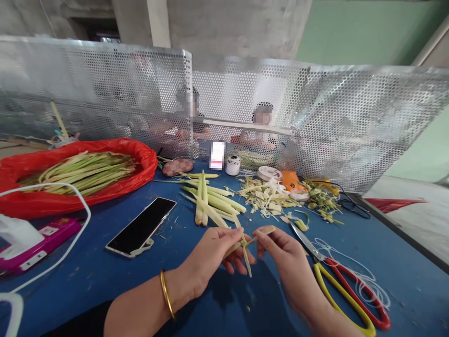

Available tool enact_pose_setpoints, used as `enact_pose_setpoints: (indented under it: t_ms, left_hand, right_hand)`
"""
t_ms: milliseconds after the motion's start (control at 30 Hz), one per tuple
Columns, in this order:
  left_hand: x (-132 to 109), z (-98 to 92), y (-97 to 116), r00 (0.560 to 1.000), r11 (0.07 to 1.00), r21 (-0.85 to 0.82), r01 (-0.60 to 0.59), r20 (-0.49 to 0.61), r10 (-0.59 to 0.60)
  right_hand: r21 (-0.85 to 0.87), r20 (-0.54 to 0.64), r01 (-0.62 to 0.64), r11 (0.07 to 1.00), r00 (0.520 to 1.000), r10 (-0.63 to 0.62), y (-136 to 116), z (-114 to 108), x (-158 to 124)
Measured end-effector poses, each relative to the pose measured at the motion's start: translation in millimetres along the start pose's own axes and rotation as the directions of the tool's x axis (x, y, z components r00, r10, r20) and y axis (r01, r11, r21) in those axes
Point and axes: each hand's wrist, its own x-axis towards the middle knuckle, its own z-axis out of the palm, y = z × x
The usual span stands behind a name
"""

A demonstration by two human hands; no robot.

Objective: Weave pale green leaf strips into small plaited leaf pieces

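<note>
Between my two hands is a small knot of crossed pale green leaf strips (248,263), its ends sticking out several ways. My left hand (219,248) pinches it near the crossing, thumb on top and the other fingers curled beneath. With thumb and forefinger, my right hand (280,248) grips the end of one strip on the right side. Just beyond the hands lies a pile of cut green stalks (210,196). Large scissors (328,262) with one red and one yellow handle rest beside my right hand, blades partly apart.
A red plastic bag (140,185) of long green leaves stands left, near a dark phone (143,227) and a purple power strip (45,243) with a white cable. Leaf scraps (266,196) and white string (372,281) lie right. Behind a perforated metal screen (224,93) sit other people.
</note>
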Motion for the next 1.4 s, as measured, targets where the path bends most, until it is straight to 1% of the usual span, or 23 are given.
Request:
enact_pose_setpoints:
  t_ms: [100, 200, 300, 367, 400, 467, 500, 567, 633, 667, 733, 833, 967, 1067, 1133, 1267, 1333, 1400]
  left_hand:
    - [0.3, 0.8, -4.0, 0.999, 0.995, 0.096, 0.01, 0.035, -0.013]
    - [0.1, 1.4, -6.2, 0.996, 0.989, 0.144, 0.026, 0.077, -0.038]
    - [0.0, 1.4, -5.6, 0.996, 0.989, 0.14, 0.054, 0.06, -0.063]
    - [0.6, 0.4, -3.7, 0.999, 0.996, 0.073, 0.054, 0.003, -0.054]
    - [1.1, -0.3, -2.4, 0.999, 0.999, 0.007, 0.039, -0.034, -0.038]
    - [2.1, -2.1, 0.7, 0.993, 0.987, -0.16, -0.025, -0.116, 0.007]
    - [2.4, -2.8, 2.1, 0.99, 0.971, -0.228, -0.064, -0.138, 0.033]
    - [2.5, -3.2, 3.3, 0.984, 0.949, -0.29, -0.121, -0.158, 0.077]
    - [2.1, -1.4, 1.8, 0.986, 0.941, -0.312, -0.133, -0.134, 0.095]
    - [1.9, 0.2, 0.1, 0.989, 0.94, -0.317, -0.13, -0.113, 0.098]
    - [1.7, 4.1, -4.2, 0.993, 0.939, -0.325, -0.113, -0.074, 0.094]
    - [1.6, 9.2, -8.6, 0.996, 0.941, -0.33, -0.082, -0.06, 0.066]
    - [1.5, 10.7, -8.1, 0.994, 0.935, -0.343, -0.093, -0.086, 0.067]
    - [1.9, 9.2, -7.7, 0.993, 0.947, -0.31, -0.083, -0.101, 0.054]
    - [2.1, 8.7, -8.0, 0.993, 0.948, -0.305, -0.086, -0.1, 0.057]
    - [2.1, 9.5, -7.8, 0.99, 0.94, -0.315, -0.128, -0.094, 0.104]
    - [2.3, 10.0, -7.4, 0.99, 0.941, -0.316, -0.12, -0.103, 0.092]
    - [2.7, 9.6, -6.8, 0.991, 0.947, -0.303, -0.102, -0.119, 0.068]
  right_hand:
    - [0.041, 0.004, 0.025, 0.999, 1.0, -0.025, 3.7, 2.0, -2.0]
    - [0.043, -0.002, 0.036, 0.998, 0.999, -0.036, 6.2, 1.5, -1.5]
    - [0.006, 0.012, 0.051, 0.999, 0.999, -0.051, 7.2, -0.4, 1.9]
    - [-0.031, -0.011, 0.066, 0.997, 0.998, -0.066, 8.4, -2.0, 4.5]
    - [-0.043, -0.046, 0.065, 0.997, 0.997, -0.067, 9.5, -2.4, 5.4]
    - [-0.048, -0.11, 0.047, 0.998, 0.993, -0.052, 12.8, -1.0, 5.4]
    - [-0.045, -0.107, 0.033, 0.998, 0.994, -0.037, 14.8, 0.9, 4.5]
    - [-0.058, -0.003, 0.016, 0.998, 1.0, -0.016, 18.2, 7.0, 0.9]
    - [-0.056, 0.12, 0.022, 0.998, 0.993, -0.015, 20.4, 13.9, -3.7]
    - [-0.054, 0.164, 0.03, 0.998, 0.986, -0.021, 20.9, 16.8, -5.9]
    - [-0.066, 0.212, 0.045, 0.997, 0.977, -0.03, 21.4, 20.5, -9.0]
    - [-0.108, 0.209, 0.054, 0.993, 0.978, -0.03, 22.3, 21.6, -10.2]
    - [-0.077, 0.202, 0.075, 0.994, 0.978, -0.058, 25.4, 21.8, -9.3]
    - [-0.065, 0.207, 0.099, 0.993, 0.975, -0.084, 27.5, 21.8, -9.9]
    - [-0.093, 0.22, 0.121, 0.988, 0.971, -0.098, 27.2, 21.1, -10.7]
    - [-0.177, 0.234, 0.194, 0.965, 0.961, -0.15, 22.1, 21.1, -12.5]
    - [-0.2, 0.221, 0.211, 0.957, 0.961, -0.165, 19.6, 22.1, -13.0]
    - [-0.223, 0.224, 0.206, 0.953, 0.962, -0.156, 18.5, 21.8, -13.0]
